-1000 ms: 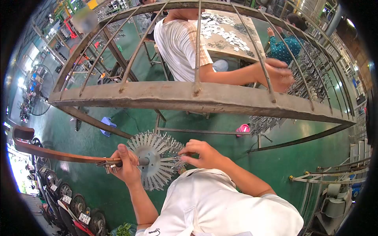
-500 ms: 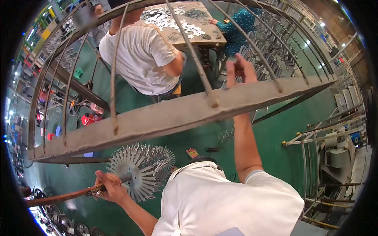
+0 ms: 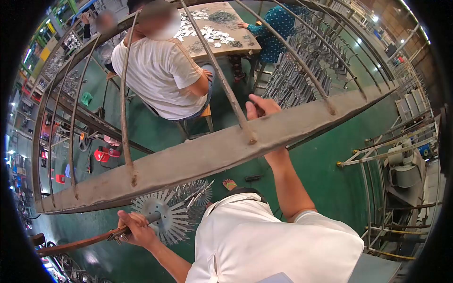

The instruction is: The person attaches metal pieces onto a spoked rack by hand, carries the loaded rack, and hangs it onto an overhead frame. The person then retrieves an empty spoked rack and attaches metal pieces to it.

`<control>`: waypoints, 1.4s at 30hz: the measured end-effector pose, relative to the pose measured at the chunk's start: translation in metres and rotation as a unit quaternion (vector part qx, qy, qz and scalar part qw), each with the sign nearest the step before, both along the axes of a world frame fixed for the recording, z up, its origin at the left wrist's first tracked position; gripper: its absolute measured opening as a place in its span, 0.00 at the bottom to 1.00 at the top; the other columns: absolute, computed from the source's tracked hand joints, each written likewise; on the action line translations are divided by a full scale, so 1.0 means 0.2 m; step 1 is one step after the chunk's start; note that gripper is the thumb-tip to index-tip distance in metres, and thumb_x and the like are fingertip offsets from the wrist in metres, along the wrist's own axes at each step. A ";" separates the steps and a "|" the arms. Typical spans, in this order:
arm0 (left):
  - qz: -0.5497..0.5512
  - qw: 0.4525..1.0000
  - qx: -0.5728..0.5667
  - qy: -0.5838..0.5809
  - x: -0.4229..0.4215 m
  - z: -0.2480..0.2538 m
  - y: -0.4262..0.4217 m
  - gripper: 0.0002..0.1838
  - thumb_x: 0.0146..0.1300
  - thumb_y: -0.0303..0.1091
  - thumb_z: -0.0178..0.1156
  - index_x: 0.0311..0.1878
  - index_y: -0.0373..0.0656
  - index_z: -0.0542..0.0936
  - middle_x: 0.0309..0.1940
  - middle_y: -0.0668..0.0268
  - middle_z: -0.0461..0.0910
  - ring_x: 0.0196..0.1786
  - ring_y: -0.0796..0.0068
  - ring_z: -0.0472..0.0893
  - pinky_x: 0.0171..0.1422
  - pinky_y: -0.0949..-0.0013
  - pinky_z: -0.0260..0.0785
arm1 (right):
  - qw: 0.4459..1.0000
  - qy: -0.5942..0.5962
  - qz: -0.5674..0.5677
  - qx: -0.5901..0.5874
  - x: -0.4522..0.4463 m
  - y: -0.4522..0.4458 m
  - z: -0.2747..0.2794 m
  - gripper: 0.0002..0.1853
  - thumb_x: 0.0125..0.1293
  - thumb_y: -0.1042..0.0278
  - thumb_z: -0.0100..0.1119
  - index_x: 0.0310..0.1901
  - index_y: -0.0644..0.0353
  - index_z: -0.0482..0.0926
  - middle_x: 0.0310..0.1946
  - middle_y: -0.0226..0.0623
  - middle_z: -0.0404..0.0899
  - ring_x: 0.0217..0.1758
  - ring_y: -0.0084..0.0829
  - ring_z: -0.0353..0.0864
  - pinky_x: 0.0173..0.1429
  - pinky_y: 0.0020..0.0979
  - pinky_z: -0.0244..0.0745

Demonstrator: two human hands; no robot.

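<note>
My left hand (image 3: 135, 228) is closed around a rusty curved bar (image 3: 80, 244) at the lower left, where small metal pieces also show. Just right of that hand, a short shaft leads to a round metal disc (image 3: 158, 218) with many thin metal strips fanned around it. Farther up, my right hand (image 3: 264, 107) is raised behind the front rail of a metal frame (image 3: 198, 158), its fingers apart and nothing seen in them. The rail hides part of this hand and the wrist.
Beyond the frame's bars, a person in a white shirt (image 3: 160, 70) sits by a table (image 3: 250, 45) bearing flat metal pieces. Another person in dotted teal (image 3: 273, 33) sits across. Many metal parts hang on a rack (image 3: 302, 70). A wheeled metal stand (image 3: 396, 153) is at the right.
My right hand has left the strip-covered disc and moved up and forward behind the rail. The seated person's arm has drawn back. The view has shifted, and my left hand still grips the bar.
</note>
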State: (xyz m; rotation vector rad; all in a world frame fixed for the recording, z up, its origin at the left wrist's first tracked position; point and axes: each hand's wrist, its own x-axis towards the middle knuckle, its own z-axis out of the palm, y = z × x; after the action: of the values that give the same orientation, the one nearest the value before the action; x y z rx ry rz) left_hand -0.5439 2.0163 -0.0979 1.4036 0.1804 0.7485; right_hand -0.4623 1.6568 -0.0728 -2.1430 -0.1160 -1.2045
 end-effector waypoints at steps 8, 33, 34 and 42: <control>-0.015 1.000 0.002 0.009 0.00 -0.02 0.01 0.29 0.73 0.42 0.55 0.14 0.48 0.59 0.07 0.74 0.55 0.11 0.84 0.56 0.16 0.77 0.47 | 0.964 -0.108 -0.229 0.087 0.49 -0.34 0.21 0.19 0.62 0.63 0.66 0.49 0.69 0.81 0.26 0.41 0.83 0.27 0.30 0.81 0.35 0.30 0.75; 0.042 0.999 -0.004 0.019 0.02 -0.05 0.01 0.27 0.74 0.40 0.54 0.16 0.49 0.59 0.08 0.75 0.54 0.10 0.85 0.55 0.14 0.77 0.48 | 0.922 -0.104 -0.369 0.057 0.91 -0.67 0.40 0.23 0.63 0.67 0.57 0.56 0.75 0.75 0.27 0.51 0.83 0.31 0.46 0.84 0.40 0.41 0.78; 0.049 0.999 -0.005 0.019 0.02 -0.05 0.00 0.27 0.74 0.39 0.54 0.16 0.49 0.59 0.08 0.75 0.54 0.10 0.86 0.55 0.15 0.77 0.48 | 0.921 -0.104 -0.371 0.061 0.91 -0.66 0.40 0.23 0.63 0.67 0.58 0.56 0.75 0.75 0.24 0.47 0.83 0.29 0.43 0.84 0.40 0.38 0.78; 0.056 0.998 0.007 0.009 0.01 -0.07 0.02 0.27 0.74 0.40 0.55 0.16 0.49 0.59 0.08 0.75 0.54 0.10 0.85 0.54 0.15 0.76 0.47 | 0.924 -0.131 -0.356 0.047 0.93 -0.68 0.40 0.22 0.63 0.67 0.56 0.54 0.75 0.76 0.32 0.56 0.83 0.35 0.51 0.84 0.42 0.44 0.79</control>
State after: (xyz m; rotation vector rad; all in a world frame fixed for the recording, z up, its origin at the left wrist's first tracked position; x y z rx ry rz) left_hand -0.5422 2.0199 -0.1113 1.4219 0.2707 0.8318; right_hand -0.2765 1.5210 0.0071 -1.9761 0.6485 -1.8516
